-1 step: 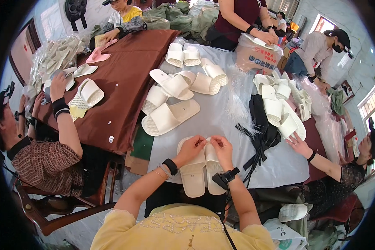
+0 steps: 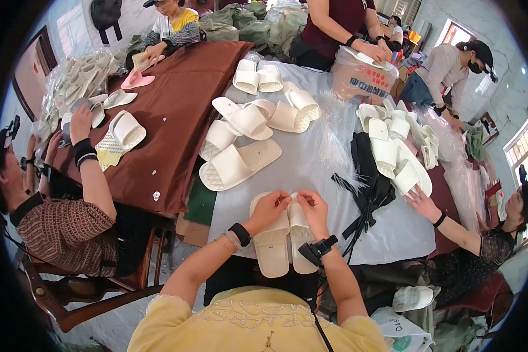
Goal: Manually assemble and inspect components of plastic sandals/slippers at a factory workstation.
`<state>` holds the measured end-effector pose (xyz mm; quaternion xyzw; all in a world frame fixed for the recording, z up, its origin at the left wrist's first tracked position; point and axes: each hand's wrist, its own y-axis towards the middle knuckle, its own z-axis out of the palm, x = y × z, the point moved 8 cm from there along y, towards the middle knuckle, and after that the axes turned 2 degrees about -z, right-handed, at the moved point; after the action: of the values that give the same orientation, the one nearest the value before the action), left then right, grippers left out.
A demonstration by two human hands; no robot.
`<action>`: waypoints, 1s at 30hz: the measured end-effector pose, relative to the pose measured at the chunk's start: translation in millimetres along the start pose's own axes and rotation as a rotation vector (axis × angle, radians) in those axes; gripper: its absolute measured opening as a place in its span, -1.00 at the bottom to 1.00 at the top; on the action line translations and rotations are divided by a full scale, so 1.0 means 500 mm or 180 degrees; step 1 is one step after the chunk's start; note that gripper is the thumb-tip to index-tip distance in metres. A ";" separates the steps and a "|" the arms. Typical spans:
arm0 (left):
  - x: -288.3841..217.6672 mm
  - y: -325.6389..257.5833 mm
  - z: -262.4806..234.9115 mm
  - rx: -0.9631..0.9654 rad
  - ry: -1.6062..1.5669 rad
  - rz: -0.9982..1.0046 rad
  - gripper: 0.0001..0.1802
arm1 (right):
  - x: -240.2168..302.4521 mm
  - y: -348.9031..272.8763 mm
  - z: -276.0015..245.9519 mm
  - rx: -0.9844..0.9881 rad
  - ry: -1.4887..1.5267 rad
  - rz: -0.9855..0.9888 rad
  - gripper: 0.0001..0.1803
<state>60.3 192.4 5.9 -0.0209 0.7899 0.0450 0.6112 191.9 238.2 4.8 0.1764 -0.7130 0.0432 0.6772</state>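
Observation:
A pair of cream slide slippers lies side by side at the table's near edge, heels toward me: the left slipper (image 2: pixel 272 253) and the right slipper (image 2: pixel 301 252). My left hand (image 2: pixel 268 210) rests over the left one's strap, thumb and fingertips pinched near the toe ends. Beside it my right hand (image 2: pixel 314 212) is pinched in the same way over the right slipper. Their fingertips almost meet; whatever small thing is between them is too small to make out. Farther up the table, several loose cream slippers (image 2: pixel 240 165) lie in a heap.
Thin clear plastic strands (image 2: pixel 337 138) and black straps (image 2: pixel 366 182) lie to the right. Beyond them a co-worker's hand (image 2: pixel 419 202) touches another slipper pile (image 2: pixel 393 138). At left stands a brown-covered table (image 2: pixel 170 117) with slippers and co-workers. Another person handles a plastic bag (image 2: pixel 364 79) opposite.

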 end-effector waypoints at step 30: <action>0.006 0.004 -0.003 -0.0044 -0.0208 0.0031 -0.82 | -0.007 0.002 0.006 0.0093 0.0023 0.0145 -0.82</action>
<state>57.8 194.1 3.5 -0.0198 0.7692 0.0542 0.6364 188.6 238.8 1.3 0.1699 -0.7137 0.0696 0.6760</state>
